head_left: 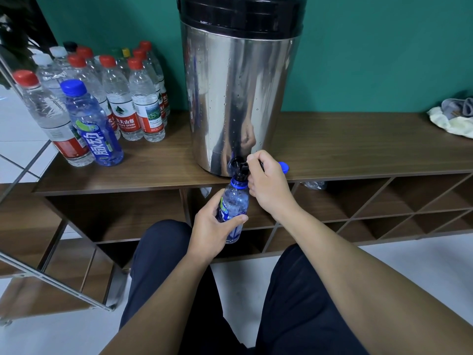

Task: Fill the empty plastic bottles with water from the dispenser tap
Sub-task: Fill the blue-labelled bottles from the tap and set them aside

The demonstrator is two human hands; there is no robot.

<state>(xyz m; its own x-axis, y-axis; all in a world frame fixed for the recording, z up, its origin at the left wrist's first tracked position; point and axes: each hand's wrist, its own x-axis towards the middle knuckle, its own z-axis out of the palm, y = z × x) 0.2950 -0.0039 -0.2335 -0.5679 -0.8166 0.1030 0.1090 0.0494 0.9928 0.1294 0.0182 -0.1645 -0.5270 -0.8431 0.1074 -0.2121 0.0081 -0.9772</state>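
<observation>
A steel water dispenser (240, 98) with a black lid stands on the wooden shelf top (345, 149). Its black tap (239, 167) juts over the shelf's front edge. My left hand (212, 231) grips an uncapped blue plastic bottle (234, 203), holding its mouth right under the tap. My right hand (268, 185) has its fingers curled round the tap's handle. A blue cap (284, 166) lies on the shelf just behind my right hand.
Several capped bottles (122, 98), mostly red-capped, stand grouped at the shelf's left, with a blue one (92, 124) in front. A crumpled cloth (453, 119) lies at the far right. Open cubbies (384, 208) run under the shelf top. My knees are below.
</observation>
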